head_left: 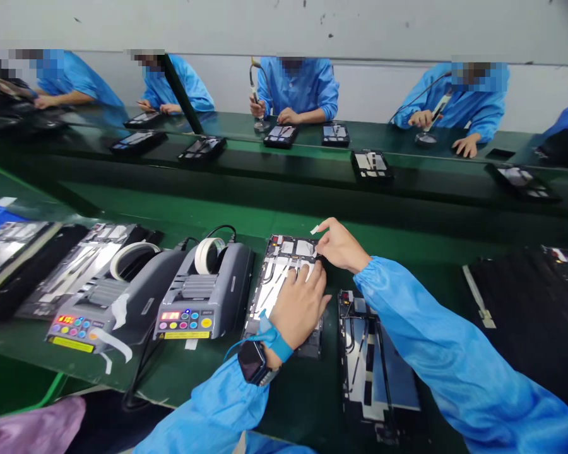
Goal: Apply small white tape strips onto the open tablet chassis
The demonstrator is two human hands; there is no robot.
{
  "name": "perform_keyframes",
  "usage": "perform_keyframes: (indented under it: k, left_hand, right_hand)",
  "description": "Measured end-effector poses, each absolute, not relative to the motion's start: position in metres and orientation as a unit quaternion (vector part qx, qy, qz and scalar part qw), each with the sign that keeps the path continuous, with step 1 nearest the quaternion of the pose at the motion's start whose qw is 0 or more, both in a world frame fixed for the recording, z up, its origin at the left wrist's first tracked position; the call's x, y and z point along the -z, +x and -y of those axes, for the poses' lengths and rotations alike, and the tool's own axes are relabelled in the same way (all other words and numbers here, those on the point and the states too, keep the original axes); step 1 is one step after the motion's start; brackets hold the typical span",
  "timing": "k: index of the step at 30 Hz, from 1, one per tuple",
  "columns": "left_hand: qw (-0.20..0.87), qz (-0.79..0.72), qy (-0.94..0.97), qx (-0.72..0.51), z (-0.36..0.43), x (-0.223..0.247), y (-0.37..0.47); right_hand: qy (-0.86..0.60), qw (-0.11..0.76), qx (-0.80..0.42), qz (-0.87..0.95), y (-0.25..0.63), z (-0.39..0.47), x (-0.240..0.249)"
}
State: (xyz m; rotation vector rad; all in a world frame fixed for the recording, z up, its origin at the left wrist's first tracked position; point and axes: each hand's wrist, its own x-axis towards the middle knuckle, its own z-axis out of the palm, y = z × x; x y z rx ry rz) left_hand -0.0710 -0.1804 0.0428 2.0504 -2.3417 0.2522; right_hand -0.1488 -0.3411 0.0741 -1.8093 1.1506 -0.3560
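Observation:
My left hand (300,306) lies flat with fingers spread on an opened tablet-like device (272,277), its silver and black inner parts showing. A blue strap and a dark watch (252,362) are on that wrist. My right hand (341,244) is bent over the device's upper right corner, thumb and fingers pinched together. A small piece of white tape (315,229) sticks out from its fingertips. Below my right forearm, a second opened device (360,359) lies on the green bench, partly covered by the sleeve.
Two grey tape dispensers (182,296) with white rolls stand left, strips hanging from the farther-left one. More opened devices (82,265) lie beyond them. A black stack (515,302) sits at right. Across, co-workers in blue (298,88) work beside a dark conveyor (246,164) carrying several devices.

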Motion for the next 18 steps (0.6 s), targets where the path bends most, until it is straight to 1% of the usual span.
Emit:
perform_keyframes:
  k: [3,7,11,18]
  left_hand:
    - [0.027,0.755,0.652,-0.070,0.179,-0.046,-0.066]
    - [0.067,0.746,0.660,-0.055,0.176,-0.051,-0.054]
    - [0.095,0.728,0.677,-0.061,0.182,-0.051,-0.049]
    - [0.061,0.723,0.687,-0.043,0.197,-0.045,-0.047]
  right_hand:
    - [-0.697,0.523,0.220,-0.439,-0.155,0.338,-0.071]
    - [-0.625,0.584,0.303,-0.419,-0.164,0.332,-0.048]
    - [-0.602,0.598,0.337,-0.407,-0.170,0.329,-0.026]
    - [-0.600,0.601,0.350,-0.395,-0.175,0.325,-0.016]
